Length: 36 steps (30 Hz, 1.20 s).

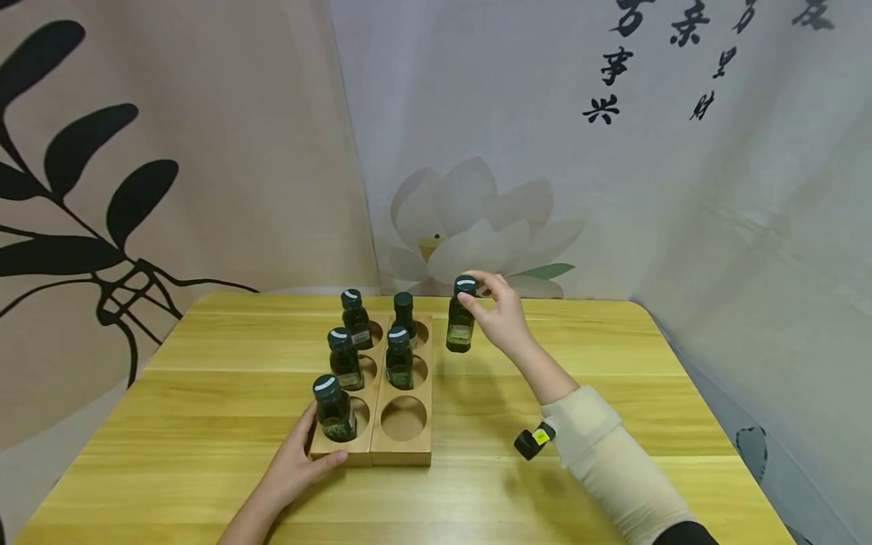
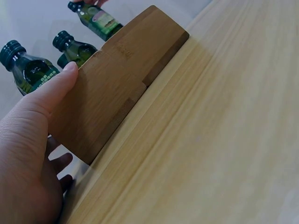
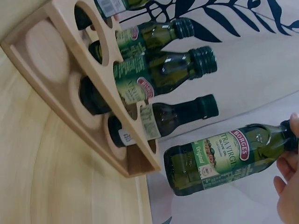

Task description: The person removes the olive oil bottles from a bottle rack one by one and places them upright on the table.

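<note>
A wooden two-row bottle rack (image 1: 402, 459) with round holes stands on the table, and several dark green bottles with dark caps sit in it. At its near left corner is my left hand (image 1: 296, 458); the thumb (image 2: 56, 88) lies along the front face and the fingers hold the left side. My right hand (image 1: 502, 314) pinches a green glass olive oil bottle (image 3: 219, 156) by its cap and neck, upright above the table to the right of the rack. Its label reads Borges. The rack's near right hole shows its wooden floor.
A slim bottle (image 1: 403, 310) stands in the far right hole of the rack. The wooden table (image 1: 545, 499) ends at a printed fabric backdrop (image 1: 272, 151). A black device with a yellow mark (image 1: 534, 439) is at the right wrist.
</note>
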### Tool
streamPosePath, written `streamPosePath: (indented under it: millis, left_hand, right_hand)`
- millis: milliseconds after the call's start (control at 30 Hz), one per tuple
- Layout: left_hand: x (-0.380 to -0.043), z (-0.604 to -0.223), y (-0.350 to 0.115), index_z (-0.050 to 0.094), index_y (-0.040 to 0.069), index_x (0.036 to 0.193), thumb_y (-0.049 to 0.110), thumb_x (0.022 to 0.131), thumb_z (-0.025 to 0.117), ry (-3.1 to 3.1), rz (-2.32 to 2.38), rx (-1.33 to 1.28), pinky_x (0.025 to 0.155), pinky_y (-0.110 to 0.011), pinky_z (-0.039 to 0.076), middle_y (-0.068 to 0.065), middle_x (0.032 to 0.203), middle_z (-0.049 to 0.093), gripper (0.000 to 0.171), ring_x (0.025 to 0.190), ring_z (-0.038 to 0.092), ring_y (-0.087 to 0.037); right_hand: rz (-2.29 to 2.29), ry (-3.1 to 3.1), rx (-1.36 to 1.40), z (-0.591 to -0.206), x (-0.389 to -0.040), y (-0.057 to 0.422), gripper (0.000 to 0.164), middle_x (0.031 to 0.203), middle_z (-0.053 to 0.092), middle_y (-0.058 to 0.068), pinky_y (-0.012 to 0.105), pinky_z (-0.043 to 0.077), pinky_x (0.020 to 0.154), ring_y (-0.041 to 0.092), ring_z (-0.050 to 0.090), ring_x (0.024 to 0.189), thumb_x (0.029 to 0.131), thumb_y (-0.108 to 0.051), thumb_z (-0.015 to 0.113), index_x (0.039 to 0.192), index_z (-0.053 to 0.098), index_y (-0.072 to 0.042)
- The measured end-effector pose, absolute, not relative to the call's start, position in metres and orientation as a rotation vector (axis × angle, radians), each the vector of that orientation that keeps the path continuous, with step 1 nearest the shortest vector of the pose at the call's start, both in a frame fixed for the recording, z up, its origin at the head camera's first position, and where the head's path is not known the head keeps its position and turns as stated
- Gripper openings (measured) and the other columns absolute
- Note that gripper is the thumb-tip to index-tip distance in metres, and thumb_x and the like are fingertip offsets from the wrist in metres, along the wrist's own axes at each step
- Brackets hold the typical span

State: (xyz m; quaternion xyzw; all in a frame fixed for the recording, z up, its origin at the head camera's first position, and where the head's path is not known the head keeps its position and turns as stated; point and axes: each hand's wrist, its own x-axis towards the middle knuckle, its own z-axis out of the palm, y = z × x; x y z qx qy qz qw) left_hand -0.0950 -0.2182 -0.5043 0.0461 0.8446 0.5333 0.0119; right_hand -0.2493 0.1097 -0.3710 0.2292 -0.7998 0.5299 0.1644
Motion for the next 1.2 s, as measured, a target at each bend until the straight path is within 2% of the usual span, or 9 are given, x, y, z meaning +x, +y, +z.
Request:
streamPosePath:
  millis: [100,367,533,767,1067,1200]
  left_hand:
    - [-0.095,-0.504,-0.218,0.01,-0.003,0.152,0.022,0.08,0.079,2.632,1.66,0.138,0.108,-0.058,0.02,-0.03,0.153,0.013,0.103,0.138,0.016,-0.047]
    - [-0.095,-0.505,-0.218,0.011,-0.004,0.151,0.024,0.079,0.08,2.659,1.64,0.133,0.107,-0.06,0.019,-0.031,0.152,0.015,0.103,0.137,0.017,-0.048]
    - [-0.094,-0.506,-0.219,0.012,-0.004,0.151,0.026,0.079,0.08,2.669,1.624,0.117,0.107,-0.061,0.019,-0.031,0.152,0.016,0.103,0.137,0.018,-0.049]
    - [-0.095,-0.509,-0.22,0.012,-0.006,0.15,0.026,0.079,0.079,2.685,1.604,0.122,0.106,-0.063,0.018,-0.032,0.151,0.017,0.103,0.136,0.018,-0.05]
    - [-0.094,-0.509,-0.219,0.013,-0.004,0.151,0.025,0.079,0.08,2.671,1.639,0.135,0.107,-0.062,0.02,-0.032,0.151,0.018,0.102,0.136,0.019,-0.049]
    - [-0.094,-0.509,-0.22,0.013,-0.004,0.151,0.024,0.079,0.08,2.666,1.645,0.139,0.107,-0.062,0.019,-0.031,0.151,0.016,0.102,0.136,0.018,-0.049]
  right_hand:
    - [1.522,-2.304,0.645,-0.366,-0.246,0.108,0.031,0.107,0.058,0.018,0.045,0.041,0.087,0.037,0.048,0.096,0.091,-0.007,0.066,0.121,0.061,0.002]
    - [1.514,-2.336,0.639,-0.387,-0.265,0.112,0.029,0.105,0.057,0.01,0.041,0.04,0.083,0.026,0.045,0.091,0.092,-0.014,0.066,0.12,0.063,-0.006]
    - [1.521,-2.339,0.636,-0.396,-0.271,0.112,0.029,0.104,0.057,0.012,0.047,0.04,0.085,0.037,0.046,0.093,0.092,-0.011,0.066,0.119,0.062,-0.004]
    - [1.503,-2.394,0.579,-0.411,-0.274,0.115,0.031,0.108,0.058,0.011,0.041,0.04,0.086,0.027,0.05,0.099,0.093,-0.013,0.065,0.122,0.061,-0.005]
    - [1.529,-2.414,0.56,-0.424,-0.274,0.115,0.031,0.106,0.056,0.011,0.04,0.04,0.082,0.029,0.048,0.094,0.092,-0.013,0.066,0.122,0.061,-0.006]
    - [1.531,-2.424,0.544,-0.429,-0.275,0.116,0.031,0.108,0.057,0.012,0.041,0.041,0.084,0.034,0.05,0.098,0.092,-0.012,0.066,0.122,0.061,-0.004]
